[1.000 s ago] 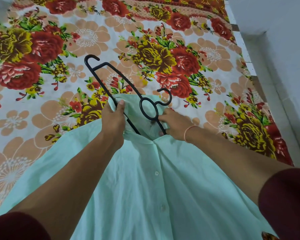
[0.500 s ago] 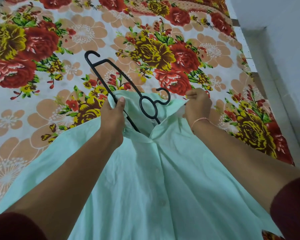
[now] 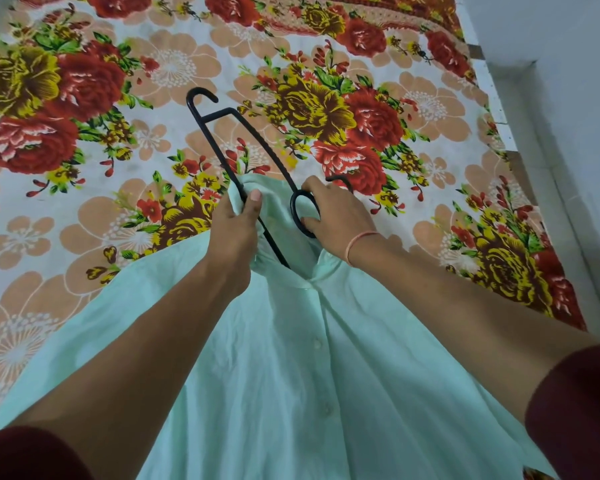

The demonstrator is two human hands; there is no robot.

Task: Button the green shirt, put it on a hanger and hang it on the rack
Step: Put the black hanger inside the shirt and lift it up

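Note:
The pale green shirt (image 3: 291, 375) lies buttoned, front up, on the flowered bedsheet, collar pointing away from me. A black plastic hanger (image 3: 253, 147) sticks out of the neck opening, one arm reaching up and left, the other end hidden inside the shirt. My left hand (image 3: 236, 230) pinches the left side of the collar together with the hanger's lower bar. My right hand (image 3: 333, 216) grips the hanger at its ring and hook by the right side of the collar.
The flowered bedsheet (image 3: 118, 237) covers the whole bed. A pale wall and ledge (image 3: 568, 168) run along the right edge of the bed. No rack is in view.
My right hand let go of the right collar edge and moved left onto the hanger's ring. The left hand stays on the collar and hanger bar.

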